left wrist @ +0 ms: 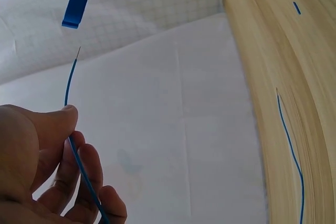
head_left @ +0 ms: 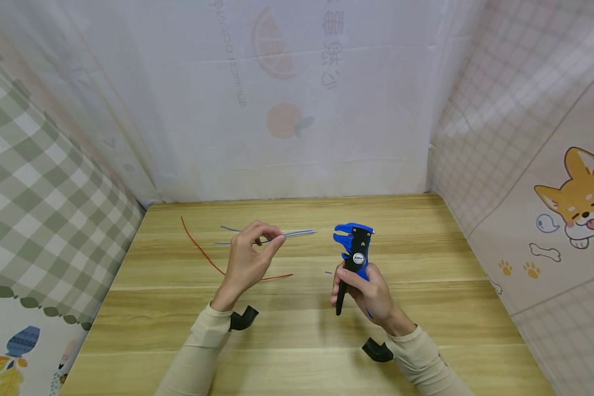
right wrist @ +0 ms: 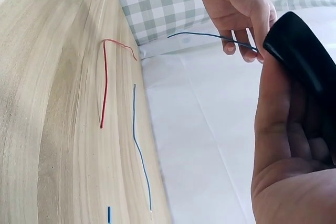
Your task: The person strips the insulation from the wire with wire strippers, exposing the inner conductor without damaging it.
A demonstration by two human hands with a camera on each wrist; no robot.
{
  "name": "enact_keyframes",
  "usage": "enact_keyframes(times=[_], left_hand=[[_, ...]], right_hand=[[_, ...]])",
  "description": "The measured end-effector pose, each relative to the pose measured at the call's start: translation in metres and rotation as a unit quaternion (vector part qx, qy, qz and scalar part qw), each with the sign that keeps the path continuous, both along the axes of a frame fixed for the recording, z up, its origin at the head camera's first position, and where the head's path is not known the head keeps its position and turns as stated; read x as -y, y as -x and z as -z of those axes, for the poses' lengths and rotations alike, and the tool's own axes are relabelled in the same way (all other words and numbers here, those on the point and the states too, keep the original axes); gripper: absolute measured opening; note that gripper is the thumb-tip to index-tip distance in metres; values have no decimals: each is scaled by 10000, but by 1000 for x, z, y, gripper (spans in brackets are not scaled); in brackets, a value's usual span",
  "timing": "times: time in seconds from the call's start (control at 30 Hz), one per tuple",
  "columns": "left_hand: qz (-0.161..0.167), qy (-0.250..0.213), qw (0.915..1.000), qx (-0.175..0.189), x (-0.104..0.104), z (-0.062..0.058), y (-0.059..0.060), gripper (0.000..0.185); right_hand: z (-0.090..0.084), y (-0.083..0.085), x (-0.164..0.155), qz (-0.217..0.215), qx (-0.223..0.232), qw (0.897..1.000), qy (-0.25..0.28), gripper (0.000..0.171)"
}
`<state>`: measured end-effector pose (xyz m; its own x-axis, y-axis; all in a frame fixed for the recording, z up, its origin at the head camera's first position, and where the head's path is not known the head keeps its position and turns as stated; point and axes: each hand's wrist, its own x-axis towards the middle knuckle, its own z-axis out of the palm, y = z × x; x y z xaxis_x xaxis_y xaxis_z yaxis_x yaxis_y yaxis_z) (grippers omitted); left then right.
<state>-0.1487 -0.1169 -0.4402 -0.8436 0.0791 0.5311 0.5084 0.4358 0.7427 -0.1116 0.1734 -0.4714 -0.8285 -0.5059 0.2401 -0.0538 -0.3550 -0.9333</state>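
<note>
From the head view I see my left hand [head_left: 247, 258] raised above the table [head_left: 297, 341], thumb and fingertips pinched on a blue wire [head_left: 292, 235] that runs level toward the right. Its free end stops just short of the stripper [head_left: 352, 253], which my right hand [head_left: 366, 291] holds upright, fingers curled round the black handles, blue head on top with its mouth facing the wire. A second blue wire [head_left: 230, 229] lies on the table behind my left hand. A red wire [head_left: 203, 254] curves across the wood to the left and passes under that hand. A tiny blue scrap [head_left: 328, 272] lies just left of the stripper.

In the left wrist view, my thumb [left wrist: 63, 116] presses the wire [left wrist: 71, 77] against the curled fingers; the bare tip points up at the stripper's blue head [left wrist: 79, 1], close but apart. The other blue wire [left wrist: 291, 150] and the scrap [left wrist: 297, 8] lie on the table.

In the right wrist view, my palm [right wrist: 289, 150] wraps a black handle [right wrist: 302, 51]; I cannot tell how the fingertips lie. Beyond it the left hand [right wrist: 236, 3] pinches the wire [right wrist: 210, 36]. On the table lie the red wire [right wrist: 105, 82], the blue one [right wrist: 139, 145] and the scrap [right wrist: 109, 214].
</note>
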Motion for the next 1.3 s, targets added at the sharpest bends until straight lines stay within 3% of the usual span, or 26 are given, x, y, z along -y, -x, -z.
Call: enact_keyframes(times=[0.33, 0.6, 1.13, 1.3], left_hand=[[76, -49, 9999, 119, 2, 9, 3, 3], [69, 64, 9989, 452, 2, 20, 8, 6], [-58, 538, 9932, 1031, 0, 50, 27, 7], [-86, 632, 9927, 1024, 1, 61, 36, 9]], right_hand=[[-1, 0, -1, -21, 105, 9999, -112, 19], [1, 0, -6, -42, 31, 9999, -106, 23], [2, 1, -16, 33, 60, 9999, -80, 22], [3, 2, -19, 60, 22, 9999, -89, 22]])
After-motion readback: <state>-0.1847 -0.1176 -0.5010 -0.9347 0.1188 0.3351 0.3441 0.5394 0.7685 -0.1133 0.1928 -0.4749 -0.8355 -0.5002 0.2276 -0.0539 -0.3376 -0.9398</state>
